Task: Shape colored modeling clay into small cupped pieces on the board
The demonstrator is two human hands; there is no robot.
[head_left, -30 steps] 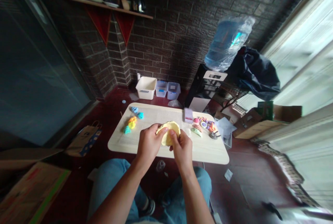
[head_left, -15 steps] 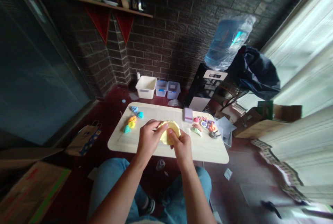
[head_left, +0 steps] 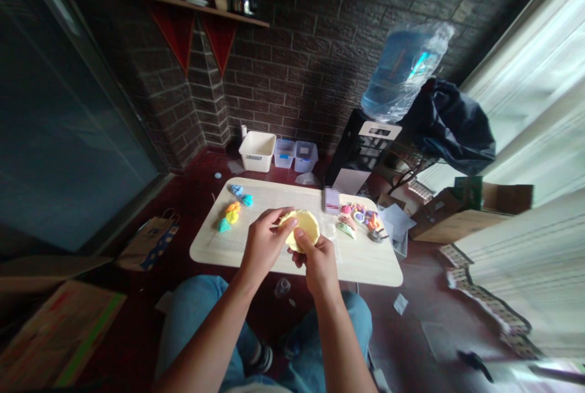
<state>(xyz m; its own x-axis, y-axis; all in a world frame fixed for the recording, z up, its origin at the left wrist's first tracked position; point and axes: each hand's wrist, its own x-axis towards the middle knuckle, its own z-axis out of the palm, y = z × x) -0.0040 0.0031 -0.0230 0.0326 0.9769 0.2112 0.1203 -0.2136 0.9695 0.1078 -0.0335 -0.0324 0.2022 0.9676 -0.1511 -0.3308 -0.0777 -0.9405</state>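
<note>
Both forearms extend forward from the lower edge of the view and converge above a pale, round-cornered rectangular table (head_left: 365,266). The left hand (head_left: 261,239) grips the left side of a thin, pale-yellow, roughly circular disc of soft, dough-like material (head_left: 308,223), its thumb laid on the upper face. The right hand (head_left: 321,261) grips the lower right side, thumb pressed on the face, fingers curled beneath. The disc is held over the table between the hands; its border is uneven and slightly raised, with a shallow, smoother centre. Compared with the frame half a second earlier, the disc's outline appears rounder, and more of the right fingers shows below its lower edge.
</note>
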